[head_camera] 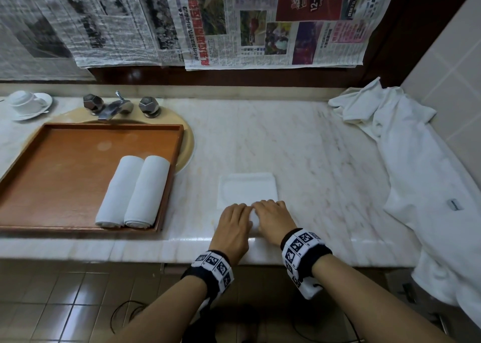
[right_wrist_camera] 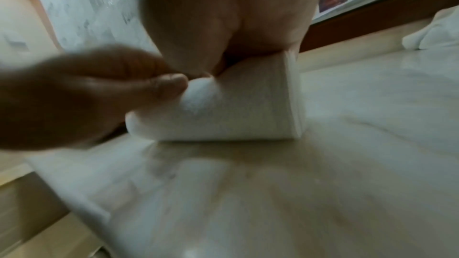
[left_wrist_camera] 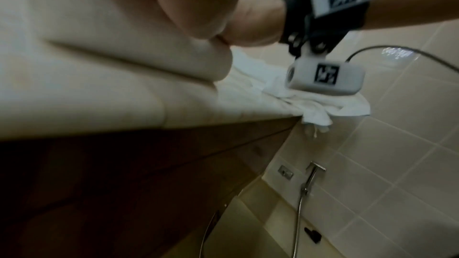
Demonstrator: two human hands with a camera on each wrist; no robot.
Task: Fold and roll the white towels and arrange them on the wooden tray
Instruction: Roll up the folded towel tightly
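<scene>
A folded white towel (head_camera: 247,187) lies flat on the marble counter in the head view, and its near end is rolled up under my hands. My left hand (head_camera: 235,216) and right hand (head_camera: 272,213) sit side by side on that roll, fingers curled over it. In the right wrist view the roll (right_wrist_camera: 243,109) is a thick white cylinder; my left hand (right_wrist_camera: 87,95) pinches its end with the thumb while my right hand (right_wrist_camera: 231,17) presses on top. On the wooden tray (head_camera: 65,160) at the left, two rolled white towels (head_camera: 119,191) (head_camera: 147,191) lie side by side.
The tray sits over a sink with a faucet (head_camera: 114,108) behind it. A cup and saucer (head_camera: 26,104) stand at the far left. A heap of loose white towels (head_camera: 406,160) covers the counter's right end and hangs over its edge. Tiled wall on the right.
</scene>
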